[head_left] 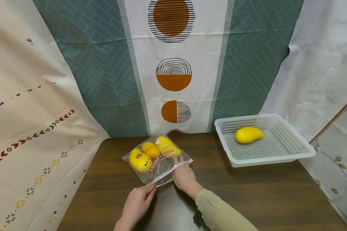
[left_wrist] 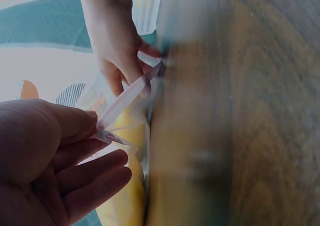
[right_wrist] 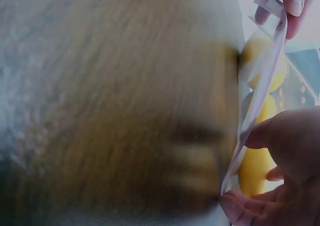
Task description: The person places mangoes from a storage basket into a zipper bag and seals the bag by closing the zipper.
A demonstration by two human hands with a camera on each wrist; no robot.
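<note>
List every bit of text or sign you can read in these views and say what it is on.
Pink lettering on the clear bag: there, but upside down and too small to read.
Small red mark on the nearest yellow fruit in the bag: too small to tell if it is text.
Basket, its lone fruit and the table: no text.
Backdrop cloths: patterns only.
Wrist views: too blurred, no text seen.

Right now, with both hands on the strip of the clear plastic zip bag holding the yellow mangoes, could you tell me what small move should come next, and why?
Probably spread the mouth wider. The left hand pinches one corner of the clear plastic zip bag, and the right hand holds the strip further along. Three yellow mangoes lie inside; one more lies in the white slotted plastic basket.
</note>
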